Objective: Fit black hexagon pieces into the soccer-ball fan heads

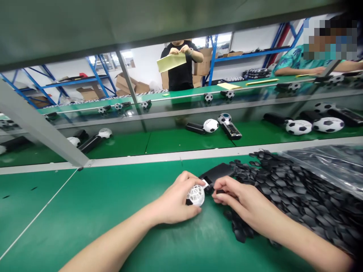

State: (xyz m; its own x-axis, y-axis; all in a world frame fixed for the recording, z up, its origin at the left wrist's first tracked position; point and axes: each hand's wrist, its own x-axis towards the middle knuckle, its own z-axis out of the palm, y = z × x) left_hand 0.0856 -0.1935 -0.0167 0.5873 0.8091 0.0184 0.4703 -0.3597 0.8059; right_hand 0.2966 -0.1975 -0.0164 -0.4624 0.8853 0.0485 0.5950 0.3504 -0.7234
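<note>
My left hand (pixel 180 198) is wrapped round a white ball (pixel 196 195) with a lattice-like top and a dark patch at its lower left. A black rectangular part (pixel 217 174) lies just beyond it, partly joined to or touching the ball; which one is hidden. To the right, my right hand (pixel 234 196) pinches a small black piece (pixel 220 192) between thumb and fingers, a short way from the ball. A large heap of flat black pieces (pixel 295 194) spreads behind and beneath my right forearm.
A clear plastic bag (pixel 326 166) lies over the heap. Beyond the metal rail (pixel 159 156), football-shaped items with black parts rest on a green belt (pixel 167 141). A slanted post (pixel 42 124) stands at left. Two people are across the line, one holding yellow sheets (pixel 171 62).
</note>
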